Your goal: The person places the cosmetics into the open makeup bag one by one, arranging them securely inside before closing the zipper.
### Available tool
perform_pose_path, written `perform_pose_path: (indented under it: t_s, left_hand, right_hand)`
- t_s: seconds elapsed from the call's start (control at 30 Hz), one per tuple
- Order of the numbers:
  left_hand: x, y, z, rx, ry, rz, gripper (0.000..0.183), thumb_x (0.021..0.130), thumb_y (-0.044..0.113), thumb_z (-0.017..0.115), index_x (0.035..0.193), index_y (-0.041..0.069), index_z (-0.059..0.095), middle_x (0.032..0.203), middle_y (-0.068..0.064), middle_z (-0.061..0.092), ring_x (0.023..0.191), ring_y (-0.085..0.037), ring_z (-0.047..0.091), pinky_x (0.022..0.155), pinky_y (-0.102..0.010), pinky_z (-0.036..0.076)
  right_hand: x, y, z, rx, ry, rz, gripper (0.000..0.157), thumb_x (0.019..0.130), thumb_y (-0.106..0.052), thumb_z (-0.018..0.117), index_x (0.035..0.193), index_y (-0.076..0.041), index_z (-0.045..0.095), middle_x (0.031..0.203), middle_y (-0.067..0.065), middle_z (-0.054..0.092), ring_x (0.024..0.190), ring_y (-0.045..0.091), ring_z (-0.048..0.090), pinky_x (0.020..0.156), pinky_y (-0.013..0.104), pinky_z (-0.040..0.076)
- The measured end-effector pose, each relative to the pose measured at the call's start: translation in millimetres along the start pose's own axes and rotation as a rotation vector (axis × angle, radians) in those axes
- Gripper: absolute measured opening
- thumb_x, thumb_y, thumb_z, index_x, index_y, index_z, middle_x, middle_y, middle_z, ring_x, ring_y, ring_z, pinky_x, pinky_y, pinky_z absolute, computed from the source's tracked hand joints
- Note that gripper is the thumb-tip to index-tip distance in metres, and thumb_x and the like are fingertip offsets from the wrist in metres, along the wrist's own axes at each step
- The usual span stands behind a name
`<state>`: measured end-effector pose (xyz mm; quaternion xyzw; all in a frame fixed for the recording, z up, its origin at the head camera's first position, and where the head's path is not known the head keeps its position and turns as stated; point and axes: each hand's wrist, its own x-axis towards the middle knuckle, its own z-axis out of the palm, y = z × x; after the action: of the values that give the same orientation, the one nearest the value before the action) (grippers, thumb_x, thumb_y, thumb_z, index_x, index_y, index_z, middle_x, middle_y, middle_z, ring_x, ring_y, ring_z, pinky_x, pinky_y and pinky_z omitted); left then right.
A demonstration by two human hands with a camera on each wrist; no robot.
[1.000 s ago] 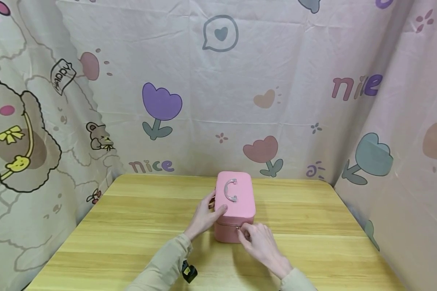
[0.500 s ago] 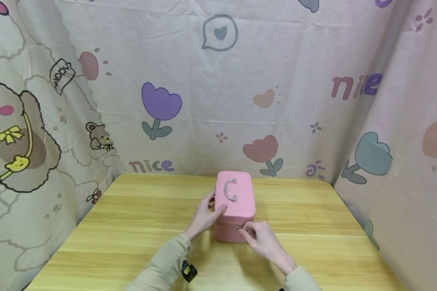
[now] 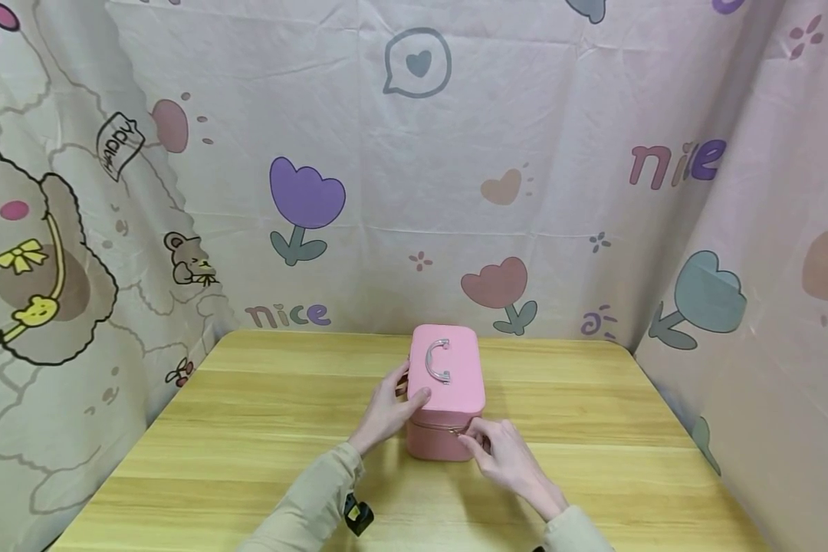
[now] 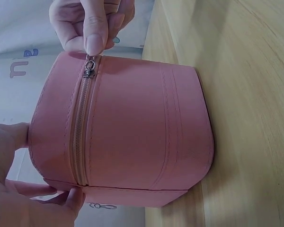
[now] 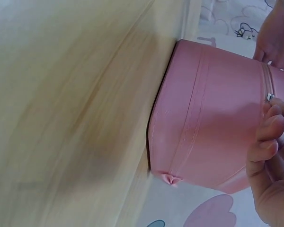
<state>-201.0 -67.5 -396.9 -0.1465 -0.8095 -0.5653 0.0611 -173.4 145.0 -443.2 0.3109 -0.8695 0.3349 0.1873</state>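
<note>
A pink vanity case (image 3: 458,379) with a silver handle (image 3: 433,360) stands upright on the table, lid down. My left hand (image 3: 385,412) holds its left side, thumb on the lid's edge and fingers against the side wall. At the case's front, my right hand (image 3: 502,454) pinches the zipper pull between thumb and forefinger. The metal zipper slider (image 4: 89,72) sits near the right end of the front in the left wrist view, and the toothed zipper track (image 4: 79,137) runs from it to the left corner. Whether the teeth there are meshed, I cannot tell.
The case stands on a light wooden table (image 3: 276,414). Behind and beside it hangs a printed cloth (image 3: 400,184). A small black object (image 3: 359,515) hangs by the left sleeve. On the case's side shows a small pink bow (image 5: 170,179).
My right hand has shifted slightly to the right along the case's front, with the zipper pull moving along. The left hand and the case have stayed in place.
</note>
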Motion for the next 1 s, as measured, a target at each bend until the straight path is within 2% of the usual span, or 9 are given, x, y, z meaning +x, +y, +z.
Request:
perform_pose_path:
  t_s: [0.13, 0.27, 0.4, 0.53, 0.67, 0.87, 0.93, 1.0]
  left_hand:
    - [-7.1, 18.7, -3.8, -0.033, -0.019, 0.006, 0.062, 0.083, 0.011, 0.061, 0.133, -0.01, 0.03, 0.13, -0.032, 0.04, 0.116, -0.044, 0.044, 0.097, -0.052, 0.039]
    - [-2.9, 4.8, -0.6, -0.02, -0.014, 0.004, 0.063, 0.083, 0.016, 0.061, 0.135, -0.005, 0.031, 0.13, -0.028, 0.042, 0.116, -0.041, 0.045, 0.097, -0.049, 0.041]
    - [3.4, -12.4, 3.5, 0.009, -0.016, 0.001, 0.066, 0.083, 0.024, 0.062, 0.136, 0.0, 0.031, 0.131, -0.023, 0.043, 0.117, -0.036, 0.047, 0.097, -0.044, 0.043]
    - [5.1, -16.5, 4.8, 0.007, -0.018, -0.015, 0.068, 0.082, 0.027, 0.062, 0.137, 0.001, 0.03, 0.133, -0.022, 0.042, 0.119, -0.035, 0.046, 0.099, -0.044, 0.041]
    - [2.2, -9.4, 2.7, -0.014, -0.012, -0.017, 0.066, 0.083, 0.022, 0.062, 0.136, -0.001, 0.03, 0.132, -0.024, 0.043, 0.118, -0.037, 0.046, 0.099, -0.045, 0.041]
    - [-6.9, 17.0, -4.1, -0.058, -0.035, -0.01, 0.063, 0.084, 0.013, 0.06, 0.134, -0.009, 0.028, 0.131, -0.031, 0.04, 0.118, -0.043, 0.042, 0.1, -0.052, 0.037]
    - [-7.2, 17.2, -4.7, -0.066, -0.037, -0.006, 0.063, 0.084, 0.012, 0.06, 0.134, -0.009, 0.028, 0.131, -0.031, 0.039, 0.118, -0.043, 0.042, 0.1, -0.052, 0.036]
    - [-5.0, 10.3, -3.7, -0.06, -0.036, 0.001, 0.064, 0.084, 0.014, 0.06, 0.135, -0.007, 0.028, 0.131, -0.03, 0.04, 0.118, -0.042, 0.043, 0.1, -0.051, 0.037]
  right_hand:
    - [-5.5, 5.8, -5.8, -0.01, 0.022, 0.022, 0.019, 0.082, -0.015, 0.062, 0.064, -0.017, 0.055, 0.051, -0.016, 0.043, 0.044, -0.009, 0.032, 0.036, 0.008, 0.028]
    - [-13.2, 15.0, -14.2, -0.018, 0.047, 0.077, 0.022, 0.081, -0.014, 0.064, 0.063, -0.021, 0.052, 0.051, -0.017, 0.041, 0.043, -0.008, 0.031, 0.035, 0.01, 0.029]
    - [-15.1, 22.5, -20.6, 0.011, 0.047, 0.131, 0.018, 0.081, -0.014, 0.063, 0.067, -0.022, 0.056, 0.052, -0.015, 0.044, 0.043, -0.007, 0.034, 0.036, 0.012, 0.032]
    - [-13.0, 27.2, -23.9, 0.039, 0.043, 0.183, 0.015, 0.082, -0.015, 0.063, 0.069, -0.022, 0.058, 0.051, -0.013, 0.047, 0.042, -0.005, 0.037, 0.036, 0.014, 0.035]
    - [-10.1, 30.6, -24.7, 0.049, 0.043, 0.205, 0.015, 0.081, -0.015, 0.063, 0.068, -0.021, 0.058, 0.051, -0.011, 0.049, 0.041, -0.004, 0.039, 0.035, 0.016, 0.035]
    - [-4.8, 35.8, -25.1, 0.039, 0.063, 0.243, 0.015, 0.081, -0.013, 0.063, 0.069, -0.02, 0.059, 0.05, -0.008, 0.05, 0.041, -0.003, 0.04, 0.036, 0.017, 0.037]
    - [-2.2, 37.3, -24.7, 0.035, 0.074, 0.256, 0.015, 0.081, -0.013, 0.063, 0.069, -0.02, 0.059, 0.05, -0.008, 0.051, 0.042, -0.002, 0.04, 0.036, 0.017, 0.037]
    - [0.4, 39.0, -23.9, 0.034, 0.082, 0.274, 0.013, 0.081, -0.014, 0.063, 0.069, -0.019, 0.06, 0.05, -0.008, 0.051, 0.041, -0.002, 0.041, 0.036, 0.018, 0.037]
